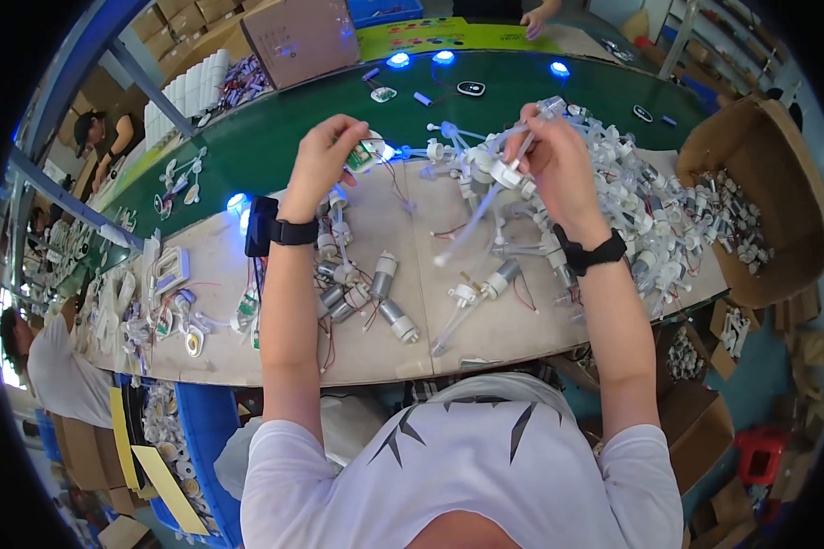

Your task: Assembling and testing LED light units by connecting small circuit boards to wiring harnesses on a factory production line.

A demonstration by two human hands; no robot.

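My left hand (319,169) pinches a small green circuit board (361,159) with a white edge between thumb and fingers. Thin wires (396,183) hang from the board, and a blue light glows beside it. In my raised right hand (563,165) is a white plastic fitting (505,174) with a clear tube (471,224) slanting down to the left; the fingers are closed around it. Below the hands, silver cylindrical motors (398,320) with white caps and thin wires lie on the beige work surface (384,357).
A large heap of white fittings and motors (641,201) covers the right side, beside a cardboard box (751,183). Lit blue lamps (443,57) rest on the green belt (320,96) behind. A blue bin (206,430) stands lower left. Other people work at left and far back.
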